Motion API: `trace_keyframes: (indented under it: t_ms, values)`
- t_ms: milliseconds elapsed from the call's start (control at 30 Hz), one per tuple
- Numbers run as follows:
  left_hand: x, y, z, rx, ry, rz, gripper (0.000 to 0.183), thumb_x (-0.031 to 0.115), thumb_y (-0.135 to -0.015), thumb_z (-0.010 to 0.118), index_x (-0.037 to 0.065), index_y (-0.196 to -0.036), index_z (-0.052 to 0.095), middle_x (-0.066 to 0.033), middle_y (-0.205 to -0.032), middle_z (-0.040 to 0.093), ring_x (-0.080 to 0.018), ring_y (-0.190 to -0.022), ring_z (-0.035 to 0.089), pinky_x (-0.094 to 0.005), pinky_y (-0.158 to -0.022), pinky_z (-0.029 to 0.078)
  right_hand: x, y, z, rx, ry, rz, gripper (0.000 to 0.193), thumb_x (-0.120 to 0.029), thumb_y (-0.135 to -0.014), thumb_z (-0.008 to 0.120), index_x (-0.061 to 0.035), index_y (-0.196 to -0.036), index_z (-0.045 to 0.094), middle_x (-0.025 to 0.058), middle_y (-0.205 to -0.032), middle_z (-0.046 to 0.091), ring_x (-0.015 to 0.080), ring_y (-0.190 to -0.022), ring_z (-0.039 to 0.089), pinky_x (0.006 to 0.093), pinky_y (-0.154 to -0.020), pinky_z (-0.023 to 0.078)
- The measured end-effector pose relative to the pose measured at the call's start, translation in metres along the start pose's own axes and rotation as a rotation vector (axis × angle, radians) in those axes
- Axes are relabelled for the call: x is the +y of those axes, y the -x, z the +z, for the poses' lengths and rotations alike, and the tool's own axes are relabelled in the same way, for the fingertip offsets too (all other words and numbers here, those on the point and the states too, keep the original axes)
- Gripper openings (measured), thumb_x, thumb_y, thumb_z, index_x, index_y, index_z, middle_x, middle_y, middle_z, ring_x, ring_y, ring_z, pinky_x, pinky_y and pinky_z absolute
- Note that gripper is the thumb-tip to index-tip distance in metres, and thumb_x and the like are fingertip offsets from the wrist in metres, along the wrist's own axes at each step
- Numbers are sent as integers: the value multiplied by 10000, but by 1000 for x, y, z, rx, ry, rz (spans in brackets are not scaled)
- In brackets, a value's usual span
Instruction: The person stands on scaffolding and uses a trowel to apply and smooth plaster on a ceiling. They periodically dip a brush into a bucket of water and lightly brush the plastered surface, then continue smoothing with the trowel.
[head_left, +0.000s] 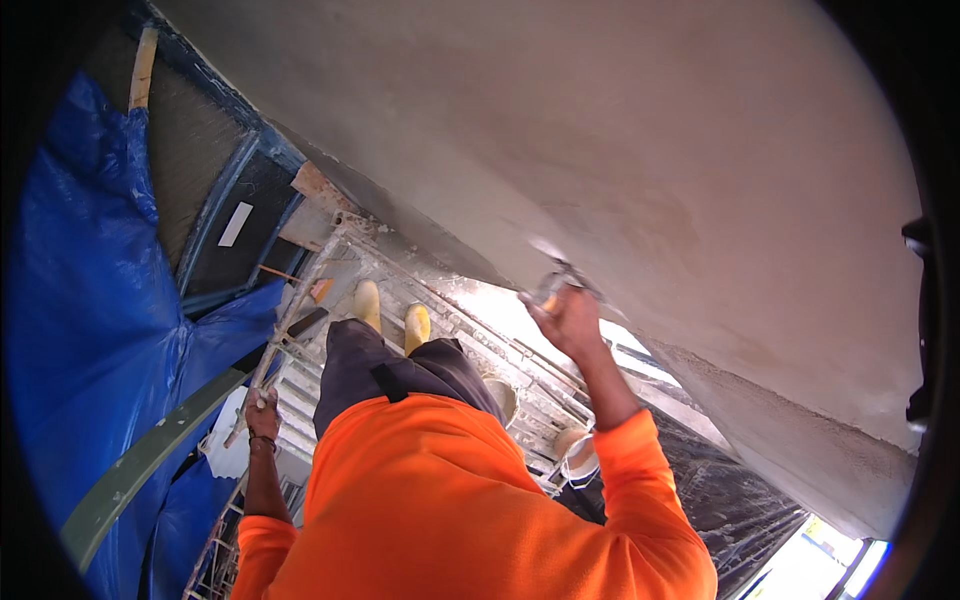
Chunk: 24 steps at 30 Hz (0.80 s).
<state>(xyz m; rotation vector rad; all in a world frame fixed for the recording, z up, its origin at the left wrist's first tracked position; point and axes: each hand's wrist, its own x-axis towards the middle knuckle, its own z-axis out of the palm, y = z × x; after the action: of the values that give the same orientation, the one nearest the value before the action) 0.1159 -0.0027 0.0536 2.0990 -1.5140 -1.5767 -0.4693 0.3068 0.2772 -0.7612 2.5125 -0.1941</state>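
My right hand (572, 318) is closed round the handle of a plastering trowel (556, 278), blurred by motion. Its metal blade lies against the smooth grey-brown plastered wall (720, 190), which slopes across the upper right. On the left side, my left hand (262, 412) is lowered beside my hip, its fingers curled over the plaster-spattered scaffold rail (272, 362). Just below that hand, a pale sheet (228, 445) shows behind the rail. My orange sleeves and dark trousers fill the lower middle.
Under my yellow boots (418, 325) is a narrow, plaster-splashed scaffold platform (390, 285). Two buckets, one a whitish bucket (578, 455), stand on my right. Blue tarpaulin (95, 300) hangs at left beside a curved green beam (150, 465). Dark plastic sheeting (710, 490) lies at lower right.
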Motion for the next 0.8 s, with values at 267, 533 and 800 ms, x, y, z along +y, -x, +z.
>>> trace_keyframes:
  t_ms: [267,533,800]
  values:
    - [-2,83,-53,66,88,2,125,93,-986,692,58,-1056,595,34,-830,538,-63,-684,466,-240,-588,432,30,-169,173,-127,118,0,416,-408,-911,637,-54,-1128,664,209,-1078,728,385,-1023,702,488,-896,563]
    - [-75,110,-98,246,132,54,154,136,-1000,680,52,-963,557,-2,-871,548,-103,-774,500,-279,-691,478,33,-180,151,-53,109,22,368,-348,-903,666,-43,-1108,675,213,-1005,735,386,-969,717,482,-856,578]
    - [-42,51,-37,63,184,-48,255,207,-990,712,58,-913,520,12,-780,501,-80,-728,436,-251,-649,415,22,-108,43,65,64,-15,482,-455,-921,664,9,-1049,660,238,-906,725,424,-895,707,512,-802,572]
